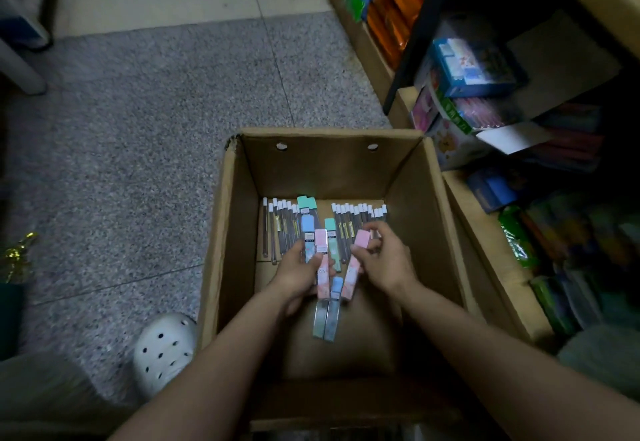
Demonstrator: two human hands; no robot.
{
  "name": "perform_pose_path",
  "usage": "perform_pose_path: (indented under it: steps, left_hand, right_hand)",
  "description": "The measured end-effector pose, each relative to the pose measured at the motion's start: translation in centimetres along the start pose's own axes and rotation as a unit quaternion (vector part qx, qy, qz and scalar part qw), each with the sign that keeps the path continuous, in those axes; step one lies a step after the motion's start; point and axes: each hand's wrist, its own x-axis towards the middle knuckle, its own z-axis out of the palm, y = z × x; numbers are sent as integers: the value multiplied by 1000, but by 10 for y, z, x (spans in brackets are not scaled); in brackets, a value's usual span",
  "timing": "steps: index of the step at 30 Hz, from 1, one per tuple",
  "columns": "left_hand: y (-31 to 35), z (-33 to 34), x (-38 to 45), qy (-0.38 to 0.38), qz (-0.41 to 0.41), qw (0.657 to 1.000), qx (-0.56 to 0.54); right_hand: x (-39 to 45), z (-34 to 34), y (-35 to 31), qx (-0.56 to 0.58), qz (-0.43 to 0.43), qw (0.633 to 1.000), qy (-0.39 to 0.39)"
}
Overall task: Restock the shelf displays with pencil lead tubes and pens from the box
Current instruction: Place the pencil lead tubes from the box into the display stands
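An open cardboard box (329, 163) stands on the floor below me. Both of my hands are inside it. My left hand (298, 276) grips a bundle of pastel pencil lead tubes (322, 264), pink, blue and green capped, fanned upward. My right hand (384, 260) pinches a pink-capped lead tube (355, 271) beside that bundle. Two more tubes (327, 316) hang below my left hand. On the box floor lie two rows of slim pens with white caps, one at the left (280, 226) and one at the right (356, 215).
Shelves (485, 205) packed with coloured stationery boxes and packets run along the right, close to the box. Speckled grey floor (156, 129) stretches to the left. A white perforated clog (162, 350) rests by the box's near left corner.
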Motion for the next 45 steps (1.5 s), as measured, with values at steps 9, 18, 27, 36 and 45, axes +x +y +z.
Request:
perform_pose_path:
  steps: [9, 18, 27, 36, 45]
  left_hand:
    - [134, 43, -88, -194, 186, 942, 199]
    - [195, 130, -168, -332, 274, 872, 233]
    - [189, 207, -190, -433, 268, 850, 133]
    - [182, 229, -181, -448, 230, 859, 91]
    - [183, 228, -174, -454, 213, 861, 81]
  right_hand:
    - [-36, -114, -111, -26, -123, 990, 69]
    - [-129, -249, -157, -44, -191, 951, 240]
    - [-215, -344, -157, -77, -162, 920, 348]
    - [-243, -395, -149, -232, -161, 829, 482]
    - [-203, -387, -138, -284, -155, 810, 490]
